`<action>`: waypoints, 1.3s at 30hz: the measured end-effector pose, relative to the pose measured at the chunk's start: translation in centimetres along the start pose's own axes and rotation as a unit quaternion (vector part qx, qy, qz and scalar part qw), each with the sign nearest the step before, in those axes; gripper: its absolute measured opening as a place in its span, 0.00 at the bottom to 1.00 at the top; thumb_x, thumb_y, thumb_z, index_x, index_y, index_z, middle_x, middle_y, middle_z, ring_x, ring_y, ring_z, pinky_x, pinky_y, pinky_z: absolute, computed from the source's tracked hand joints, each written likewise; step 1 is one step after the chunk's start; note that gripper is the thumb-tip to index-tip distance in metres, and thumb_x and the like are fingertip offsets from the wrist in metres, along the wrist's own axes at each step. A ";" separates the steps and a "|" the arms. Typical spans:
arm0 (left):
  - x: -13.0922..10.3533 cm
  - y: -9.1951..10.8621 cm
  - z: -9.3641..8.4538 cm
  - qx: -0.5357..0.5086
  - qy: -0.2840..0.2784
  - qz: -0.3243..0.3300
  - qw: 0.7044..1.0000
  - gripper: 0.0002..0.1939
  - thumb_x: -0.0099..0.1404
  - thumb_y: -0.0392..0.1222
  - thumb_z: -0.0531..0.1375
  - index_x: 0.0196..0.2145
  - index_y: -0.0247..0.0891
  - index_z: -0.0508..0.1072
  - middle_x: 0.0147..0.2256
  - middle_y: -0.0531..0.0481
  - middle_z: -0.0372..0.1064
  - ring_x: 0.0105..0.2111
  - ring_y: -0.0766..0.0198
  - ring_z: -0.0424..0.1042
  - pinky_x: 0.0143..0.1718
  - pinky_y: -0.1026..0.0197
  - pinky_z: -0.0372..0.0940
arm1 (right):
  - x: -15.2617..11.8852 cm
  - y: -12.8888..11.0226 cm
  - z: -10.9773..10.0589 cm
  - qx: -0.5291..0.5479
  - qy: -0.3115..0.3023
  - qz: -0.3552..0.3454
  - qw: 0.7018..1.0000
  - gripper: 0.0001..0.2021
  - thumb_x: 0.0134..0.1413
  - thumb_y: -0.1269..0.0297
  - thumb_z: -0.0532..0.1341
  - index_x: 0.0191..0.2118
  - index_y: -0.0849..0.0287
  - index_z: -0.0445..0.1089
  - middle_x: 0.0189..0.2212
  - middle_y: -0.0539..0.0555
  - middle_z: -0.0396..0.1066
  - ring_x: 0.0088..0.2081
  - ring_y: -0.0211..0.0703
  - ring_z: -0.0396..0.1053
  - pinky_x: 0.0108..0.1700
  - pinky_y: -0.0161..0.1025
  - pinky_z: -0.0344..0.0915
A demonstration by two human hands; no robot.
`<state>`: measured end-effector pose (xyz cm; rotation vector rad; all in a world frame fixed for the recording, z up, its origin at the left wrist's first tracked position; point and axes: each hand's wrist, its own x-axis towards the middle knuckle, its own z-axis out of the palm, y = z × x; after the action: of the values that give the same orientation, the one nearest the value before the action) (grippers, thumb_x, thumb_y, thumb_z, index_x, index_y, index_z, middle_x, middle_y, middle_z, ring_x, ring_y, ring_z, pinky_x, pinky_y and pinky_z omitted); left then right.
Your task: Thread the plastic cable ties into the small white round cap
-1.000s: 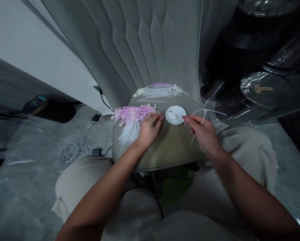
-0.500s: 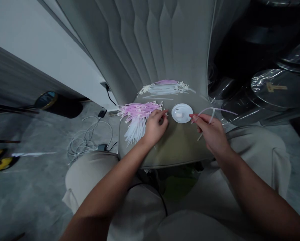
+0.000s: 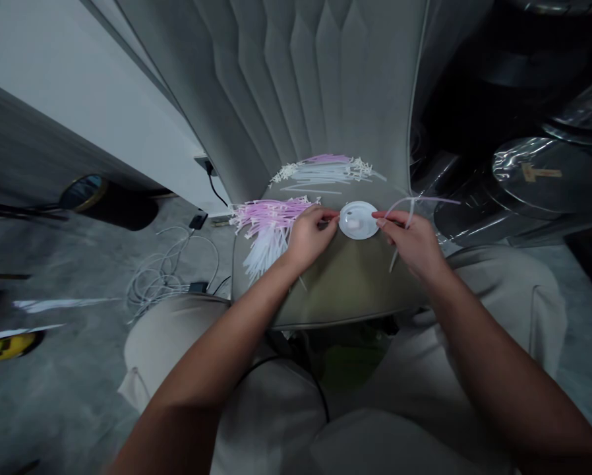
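Note:
A small round white dish lies on the chair seat, with a small whitish lump in it. At the dish's left edge, my left hand has thumb and forefinger pinched together; what they hold, if anything, is too small to make out. Thin flexible strips, pink and white, cross and seem joined above the knuckles of my right hand, whose closed fingers grip them at the dish's right edge. Beside my left hand lies a heap of pink strips with white ends, above a bundle of white strips.
Another pile of white and pink strips lies at the back of the seat, against the backrest. Coiled cables lie on the floor at left. Clear plastic-wrapped rolls stand at right.
My left hand has moved right to the dish's edge, its fingertips coming together. The right hand still grips the strips, and the view has shifted slightly.

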<state>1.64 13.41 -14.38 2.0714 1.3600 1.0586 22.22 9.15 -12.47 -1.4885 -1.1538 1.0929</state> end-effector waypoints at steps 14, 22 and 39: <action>1.0 -0.7 1.2 -0.031 -0.072 0.033 0.996 0.06 0.64 0.37 0.59 0.36 0.39 0.77 0.37 0.50 0.72 0.40 0.65 0.71 0.44 0.60 0.67 | 3.4 3.1 2.6 -0.028 0.026 -0.096 0.995 0.13 0.50 0.59 0.63 0.38 0.60 0.78 0.26 0.50 0.72 0.25 0.37 0.62 0.29 0.37 0.59; 1.0 -1.1 1.5 -0.040 -0.078 0.022 0.996 0.06 0.63 0.36 0.60 0.35 0.39 0.77 0.41 0.49 0.71 0.43 0.64 0.71 0.50 0.57 0.66 | 3.2 3.8 3.2 -0.111 0.037 -0.175 0.978 0.11 0.54 0.60 0.62 0.39 0.59 0.77 0.35 0.54 0.76 0.36 0.43 0.70 0.40 0.40 0.64; 0.7 -0.7 1.4 0.011 -0.083 0.048 0.995 0.07 0.65 0.37 0.59 0.37 0.38 0.78 0.43 0.47 0.70 0.45 0.63 0.70 0.50 0.58 0.65 | 2.7 3.5 3.4 -0.188 0.008 -0.254 0.949 0.10 0.58 0.63 0.59 0.40 0.58 0.77 0.37 0.55 0.76 0.40 0.45 0.72 0.45 0.41 0.66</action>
<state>2.50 14.40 -15.45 2.2066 1.2068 0.8909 19.86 11.80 -16.78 -1.3557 -1.6846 0.5230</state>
